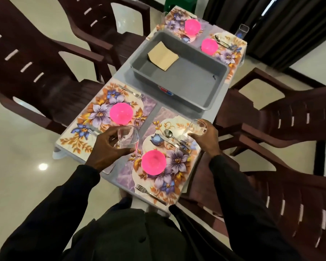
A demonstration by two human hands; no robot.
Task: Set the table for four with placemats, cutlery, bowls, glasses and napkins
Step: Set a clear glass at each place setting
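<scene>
Several floral placemats lie on the narrow grey table, each with a pink bowl: near right (pixel 153 164), near left (pixel 121 113), and two far ones (pixel 192 26), (pixel 209 46). My left hand (pixel 109 147) grips a clear glass (pixel 128 136) over the inner edge of the near left placemat (pixel 77 142). My right hand (pixel 207 137) grips another clear glass (pixel 196 127) at the far right corner of the near right placemat (pixel 177 178). A spoon (pixel 168 133) and knife lie by that hand, and a fork (pixel 149 193) lies near the table's front edge. A third glass (pixel 242 31) stands at the far right setting.
A grey tub (pixel 179 91) sits mid-table and holds tan folded napkins (pixel 163 55). Dark brown plastic chairs stand on both sides, left (pixel 36 72) and right (pixel 290 113). Cutlery (pixel 223 42) lies on the far right mat. Dark curtains hang at the back right.
</scene>
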